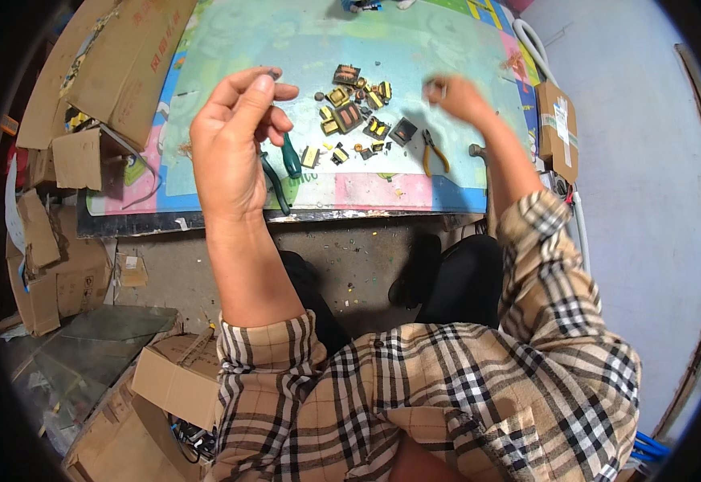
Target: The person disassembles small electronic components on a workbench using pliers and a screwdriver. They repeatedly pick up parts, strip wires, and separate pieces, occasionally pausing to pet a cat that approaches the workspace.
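Yellow-taped transformer parts (360, 112) lie scattered across the pale blue mat (286, 40) in front of me, a loose heap of small dark cores and bobbins near the middle of the worktop. My left hand (234, 132) is raised above the mat's near edge, thumb and forefinger pinched together on a tiny dark piece (273, 74) held at the fingertips, the other fingers curled loosely. My right hand (455, 96) hovers just to the right of the heap, its fingers closed on a small grey part (435, 88); the blur keeps me from telling what kind it is. Green-handled pliers (282, 169) rest on the mat under my left hand, and yellow-handled pliers (433, 153) lie just below my right. Flattened cardboard boxes (117, 64) pile up along the left side, and a small taped carton (557, 128) sits on the right edge beside a white hose (537, 48).
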Tool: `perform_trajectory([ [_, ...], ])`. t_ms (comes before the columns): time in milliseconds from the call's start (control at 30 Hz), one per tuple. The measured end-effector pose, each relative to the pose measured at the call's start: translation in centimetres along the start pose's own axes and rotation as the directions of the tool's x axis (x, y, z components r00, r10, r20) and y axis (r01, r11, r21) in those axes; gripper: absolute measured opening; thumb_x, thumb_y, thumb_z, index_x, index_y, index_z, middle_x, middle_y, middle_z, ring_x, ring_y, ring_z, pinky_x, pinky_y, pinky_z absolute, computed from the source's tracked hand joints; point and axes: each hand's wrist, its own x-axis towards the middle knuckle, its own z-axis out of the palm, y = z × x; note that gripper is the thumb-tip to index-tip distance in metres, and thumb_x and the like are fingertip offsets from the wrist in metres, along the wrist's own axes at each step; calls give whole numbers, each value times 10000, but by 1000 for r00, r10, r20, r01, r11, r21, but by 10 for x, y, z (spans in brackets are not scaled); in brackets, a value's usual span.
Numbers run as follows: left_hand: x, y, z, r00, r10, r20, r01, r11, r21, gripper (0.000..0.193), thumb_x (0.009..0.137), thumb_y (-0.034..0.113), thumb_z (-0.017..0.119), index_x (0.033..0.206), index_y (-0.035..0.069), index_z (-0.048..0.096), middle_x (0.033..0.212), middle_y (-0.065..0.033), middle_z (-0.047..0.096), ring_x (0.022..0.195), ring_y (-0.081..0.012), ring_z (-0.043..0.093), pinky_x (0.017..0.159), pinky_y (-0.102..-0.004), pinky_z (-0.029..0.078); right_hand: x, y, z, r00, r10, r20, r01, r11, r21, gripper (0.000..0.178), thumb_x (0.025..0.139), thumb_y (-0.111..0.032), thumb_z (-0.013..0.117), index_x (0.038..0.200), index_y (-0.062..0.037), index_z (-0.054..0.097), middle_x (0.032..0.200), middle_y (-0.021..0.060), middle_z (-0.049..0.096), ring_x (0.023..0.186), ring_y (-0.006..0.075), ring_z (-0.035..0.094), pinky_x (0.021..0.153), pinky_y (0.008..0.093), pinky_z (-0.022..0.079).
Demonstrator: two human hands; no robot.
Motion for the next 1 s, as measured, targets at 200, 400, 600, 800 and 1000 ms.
perform_trajectory([
  [200,-3,-6,20,997,-80,13,79,993,88,202,854,93,594,1009,-35,612,886,-153,668,622,-104,568,544,-205,430,-82,7,83,900,437,7,-421,871,-254,660,742,-456,696,1203,-23,510,1199,180,514,1053,339,575,837,414,500],
  [400,-2,-19,29,980,-145,135,129,984,121,221,858,76,590,1058,-17,591,951,-159,666,660,-113,600,571,-210,460,-70,26,92,917,389,91,-364,907,-212,558,719,-411,669,1084,-1,571,1066,202,613,963,350,617,813,415,503],
  [600,-3,-23,37,968,-183,170,165,980,114,214,877,77,570,1059,-35,566,994,-200,657,679,-143,638,573,-221,477,-76,16,78,887,461,25,-444,836,324,429,778,-302,546,993,69,563,947,224,635,826,306,649,700,380,514],
  [800,-3,-26,40,958,-209,194,201,978,59,254,907,133,546,1077,-56,555,986,-212,658,692,-175,659,561,-232,497,-82,-11,27,908,189,374,-245,-484,840,176,831,-123,505,920,28,519,769,88,515,549,108,405,449,210,346],
  [1000,-5,-23,43,960,-228,163,211,970,119,275,909,139,555,1080,-76,565,974,-212,661,695,-174,658,554,-234,488,-104,-76,-9,955,-232,184,-291,-612,736,226,795,37,571,1013,48,511,877,80,528,589,75,414,481,194,344],
])
